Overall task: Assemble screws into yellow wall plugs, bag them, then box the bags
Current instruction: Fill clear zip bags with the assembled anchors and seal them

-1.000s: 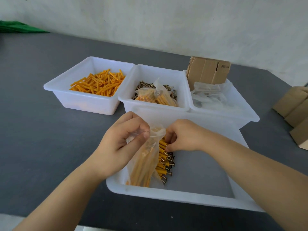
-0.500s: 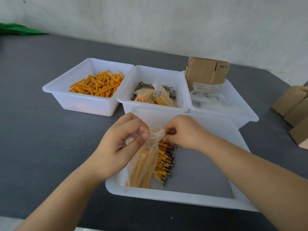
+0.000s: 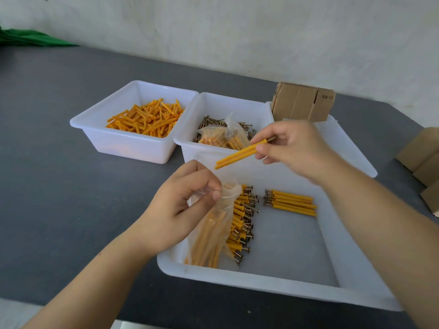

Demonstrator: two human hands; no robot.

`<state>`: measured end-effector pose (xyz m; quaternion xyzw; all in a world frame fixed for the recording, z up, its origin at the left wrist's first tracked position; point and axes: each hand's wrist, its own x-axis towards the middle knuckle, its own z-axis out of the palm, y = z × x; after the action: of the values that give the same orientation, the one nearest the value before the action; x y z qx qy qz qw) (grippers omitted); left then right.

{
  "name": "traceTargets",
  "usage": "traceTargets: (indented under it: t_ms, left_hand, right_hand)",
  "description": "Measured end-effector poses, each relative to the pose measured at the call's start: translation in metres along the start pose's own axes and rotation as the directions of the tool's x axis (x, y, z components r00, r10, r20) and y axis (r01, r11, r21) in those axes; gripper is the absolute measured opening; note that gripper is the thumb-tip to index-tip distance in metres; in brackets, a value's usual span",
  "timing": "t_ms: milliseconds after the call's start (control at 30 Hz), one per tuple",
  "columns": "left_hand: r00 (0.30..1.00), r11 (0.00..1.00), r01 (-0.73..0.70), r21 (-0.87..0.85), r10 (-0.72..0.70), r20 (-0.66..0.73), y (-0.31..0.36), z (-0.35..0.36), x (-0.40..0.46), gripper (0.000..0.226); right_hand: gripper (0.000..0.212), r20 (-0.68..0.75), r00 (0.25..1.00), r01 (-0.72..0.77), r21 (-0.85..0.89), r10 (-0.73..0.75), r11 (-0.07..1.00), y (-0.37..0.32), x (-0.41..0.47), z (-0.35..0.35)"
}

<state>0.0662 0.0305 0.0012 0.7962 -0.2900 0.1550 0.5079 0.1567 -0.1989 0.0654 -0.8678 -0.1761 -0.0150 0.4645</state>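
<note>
Lifting away from the bag mouth, the right hand (image 3: 294,148) is now carrying two long yellow plastic wall plugs with screws seated in them (image 3: 240,155), its grip pinching them near the screw-head end, tips slanting down toward the left. A moment ago that hand was curled low at the bag opening, over the pile; it has since risen above the far wall of the large white plastic tray (image 3: 351,264).

The left hand (image 3: 183,205) is still holding the thin clear plastic bag (image 3: 211,229) upright inside the tray, its grip pinching the mouth between thumb and fingertips. The bag is already holding a bundle of yellow plugs.

With the right arm gone, a small neat row of assembled plugs (image 3: 291,202) is showing on the tray floor, apart from the longer heap of assembled plugs (image 3: 242,222) lying just beside the bag.

Behind, on the dark grey counter (image 3: 71,174), the white tub of loose yellow plugs (image 3: 145,119) and the white tub of screws (image 3: 225,129), with a filled bag lying on top, are sitting unchanged.

Judging from this, the bagging step is under way: the raised pair looks bound for the open bag, or is being counted first. Boxing is not yet begun.
</note>
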Motion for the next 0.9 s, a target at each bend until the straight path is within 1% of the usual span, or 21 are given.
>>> traceTargets:
  t_ms: [67,133,200,300,367,433,467,500,533,600,667,733,800,833,900]
  left_hand:
    - [1.000,1.000,-0.002,0.004,0.002,0.003,0.000,0.000,0.000,0.012]
    - [1.000,1.000,-0.009,0.011,0.008,0.008,0.000,0.000,0.000,0.012]
    - [1.000,1.000,-0.015,0.020,0.015,0.020,0.000,0.001,0.000,0.012]
    - [0.999,1.000,-0.016,0.019,0.015,0.036,0.002,0.001,0.000,0.015]
    - [0.999,1.000,-0.008,0.011,0.008,0.033,0.003,0.001,-0.001,0.014]
    - [1.000,1.000,0.004,0.010,-0.004,0.024,0.003,0.000,-0.002,0.010]
    - [1.000,1.000,0.009,0.013,-0.009,0.019,0.003,0.000,-0.002,0.008]
    - [1.000,1.000,0.012,0.019,-0.012,0.015,0.003,0.000,-0.002,0.008]
    - [1.000,1.000,0.013,0.024,-0.014,0.017,0.003,0.000,-0.002,0.009]
    - [1.000,1.000,0.018,0.024,-0.019,0.023,0.003,-0.001,-0.002,0.011]
    - [1.000,1.000,0.018,0.016,-0.019,0.022,0.003,0.000,-0.001,0.014]
    - [1.000,1.000,0.011,0.020,-0.012,0.012,0.002,0.000,-0.001,0.013]
    - [1.000,1.000,0.014,0.022,-0.014,0.004,0.002,0.000,-0.001,0.011]
    - [1.000,1.000,0.015,0.021,-0.015,0.002,0.002,0.000,-0.001,0.011]
    - [1.000,1.000,0.018,0.023,-0.018,0.001,0.002,0.001,-0.001,0.011]
  right_hand:
    - [0.020,0.110,0.994,-0.006,0.050,0.000,0.999,-0.009,-0.002,-0.023]
    - [0.017,0.267,0.963,-0.030,0.034,0.020,0.999,-0.016,-0.004,-0.034]
    - [0.015,0.380,0.924,-0.035,-0.027,0.043,0.999,-0.022,-0.002,-0.032]
    - [0.014,0.475,0.878,0.021,-0.148,0.052,0.989,-0.031,0.006,-0.007]
    - [0.014,0.573,0.818,0.063,-0.182,0.054,0.981,-0.040,0.011,0.014]
    - [0.017,0.671,0.736,0.043,-0.181,0.091,0.983,-0.045,0.015,0.028]
    - [0.018,0.697,0.708,0.019,-0.182,0.116,0.983,-0.046,0.017,0.031]
    - [0.021,0.705,0.696,-0.007,-0.185,0.138,0.983,-0.046,0.019,0.030]
    - [0.025,0.698,0.700,-0.032,-0.186,0.155,0.982,-0.045,0.020,0.028]
    - [0.031,0.652,0.739,-0.076,-0.173,0.172,0.982,-0.039,0.022,0.024]
    - [0.031,0.615,0.770,-0.098,-0.149,0.170,0.984,-0.035,0.019,0.024]
    - [0.029,0.622,0.766,-0.083,-0.152,0.160,0.985,-0.033,0.014,0.031]
    - [0.023,0.637,0.755,-0.065,-0.166,0.157,0.984,-0.031,0.010,0.038]
    - [0.020,0.630,0.760,-0.058,-0.180,0.161,0.982,-0.030,0.008,0.041]
    - [0.016,0.576,0.801,-0.023,-0.242,0.163,0.970,-0.029,0.007,0.043]
